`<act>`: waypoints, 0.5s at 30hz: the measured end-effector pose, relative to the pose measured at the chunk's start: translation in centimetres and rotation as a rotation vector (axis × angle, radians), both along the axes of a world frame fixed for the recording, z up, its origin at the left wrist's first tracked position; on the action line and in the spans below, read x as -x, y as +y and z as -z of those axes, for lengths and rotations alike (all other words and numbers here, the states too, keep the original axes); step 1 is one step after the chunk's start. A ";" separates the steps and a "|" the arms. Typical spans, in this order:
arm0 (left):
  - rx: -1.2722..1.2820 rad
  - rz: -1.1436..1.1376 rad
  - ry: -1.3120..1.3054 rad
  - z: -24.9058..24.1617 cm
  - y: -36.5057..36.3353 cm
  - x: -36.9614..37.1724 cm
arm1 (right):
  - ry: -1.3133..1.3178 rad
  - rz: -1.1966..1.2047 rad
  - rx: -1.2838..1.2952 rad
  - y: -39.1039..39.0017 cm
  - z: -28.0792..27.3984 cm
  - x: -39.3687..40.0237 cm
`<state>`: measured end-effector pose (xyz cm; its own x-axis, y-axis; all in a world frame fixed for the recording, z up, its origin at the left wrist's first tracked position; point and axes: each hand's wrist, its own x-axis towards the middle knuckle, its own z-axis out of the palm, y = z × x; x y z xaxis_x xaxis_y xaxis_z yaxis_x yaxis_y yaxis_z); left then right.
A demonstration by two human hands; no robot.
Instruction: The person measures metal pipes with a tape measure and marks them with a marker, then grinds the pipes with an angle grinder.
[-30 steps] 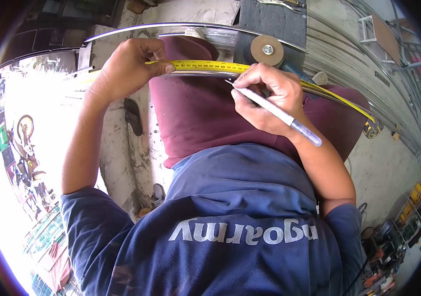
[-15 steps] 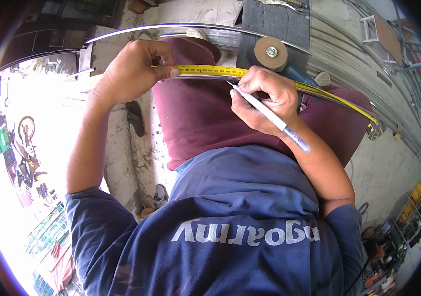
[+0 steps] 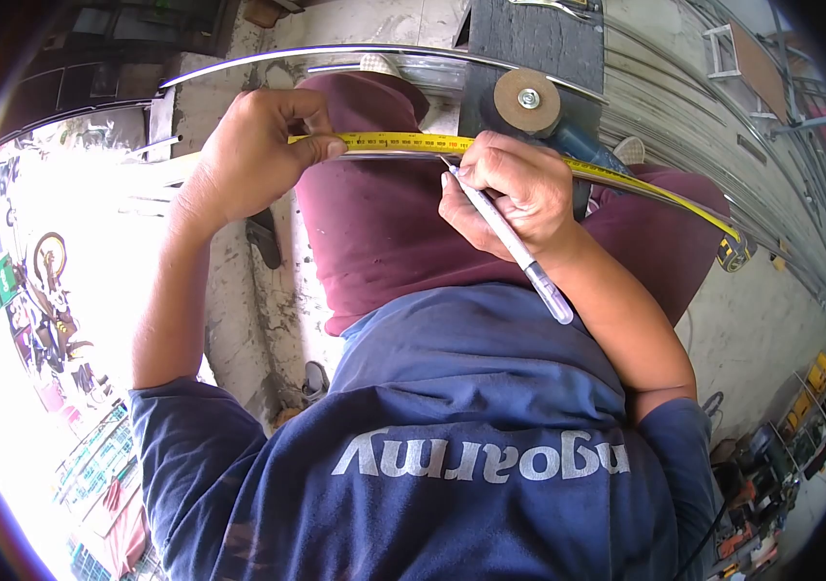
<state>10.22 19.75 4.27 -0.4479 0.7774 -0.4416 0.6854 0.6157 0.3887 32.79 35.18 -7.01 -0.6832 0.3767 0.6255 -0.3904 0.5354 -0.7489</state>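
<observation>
Marking a length appears to be the step in hand: a slim white pen with a clear plastic end [image 3: 510,237] is aimed at a thin, shiny silver metal strip [image 3: 389,154], along which a flat yellow measuring tape with black figures [image 3: 403,142] is stretched. Tape and strip run side by side above the maroon cloth trousers [image 3: 384,232]; the tape reaches rightward to its black and yellow case [image 3: 735,254], beyond the right knee. The next move, as judged here, calls for a still tape and a short, light stroke of the pen at the chosen figure. The pen tip lies at or just beside the strip's near edge; contact cannot be told. Left hand [image 3: 253,155]: wrist bent inward, thumb laid along the tape, fingers curled behind, the grip narrow on the tape; whether it pinches the strip as well cannot be told. Right hand [image 3: 521,189]: elbow bent, forearm slanting up and inward, thumb and forefinger closed on the pen, its clear end sloping back toward the body. Beyond the right hand sits a blue grinder with a round brown disc [image 3: 527,105]
</observation>
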 end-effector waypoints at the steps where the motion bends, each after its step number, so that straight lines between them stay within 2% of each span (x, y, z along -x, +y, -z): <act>1: -0.014 0.009 0.004 0.2 -0.1 0.0 | 0.010 0.003 -0.019 0.0 0.1 0.0; 6: -0.033 0.030 0.021 0.4 -0.5 0.2 | -0.004 0.003 -0.066 0.2 0.0 -0.1; 15: -0.037 0.021 -0.001 0.6 -0.6 0.3 | -0.049 -0.004 0.018 -0.1 -0.2 -0.1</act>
<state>9.91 19.18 3.64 -0.4309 0.8024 -0.4129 0.6979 0.5864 0.4111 32.86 35.09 -6.81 -0.7146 0.3851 0.5839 -0.3548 0.5198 -0.7771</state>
